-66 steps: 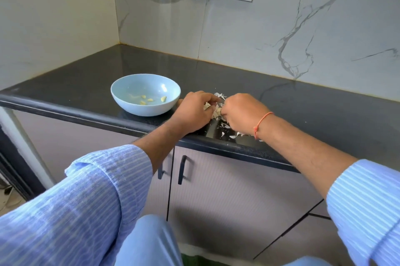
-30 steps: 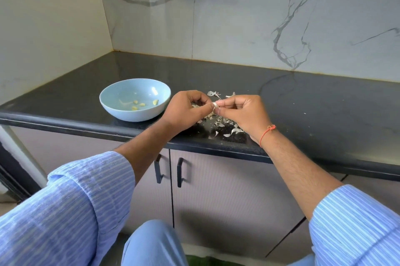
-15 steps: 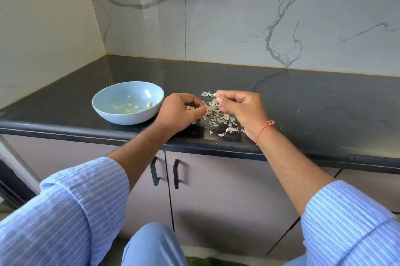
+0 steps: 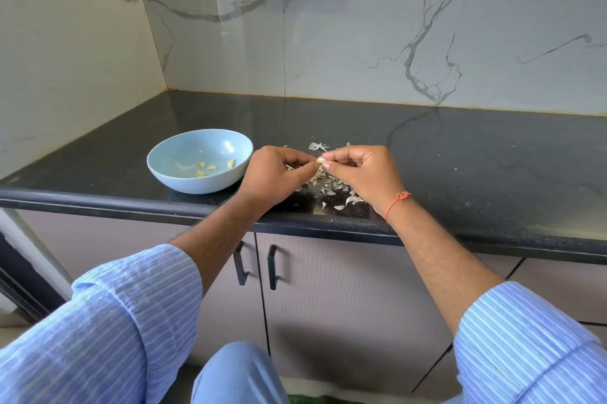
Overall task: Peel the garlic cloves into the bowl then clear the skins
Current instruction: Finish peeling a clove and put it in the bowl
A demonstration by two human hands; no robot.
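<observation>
— What carries everything here?

— A black polished countertop (image 4: pixel 460 160), set into a corner of marble-patterned walls, its rounded front edge running above grey cabinet doors.

— And what sits on it?

— A pale blue bowl (image 4: pixel 184 180) stands near the front edge, toward the left. Just to its right lies a scatter of papery garlic skins (image 4: pixel 331 188), most of it close to the front edge, with a few loose flakes (image 4: pixel 316 146) farther back. Fine specks dot the counter to the right.
</observation>
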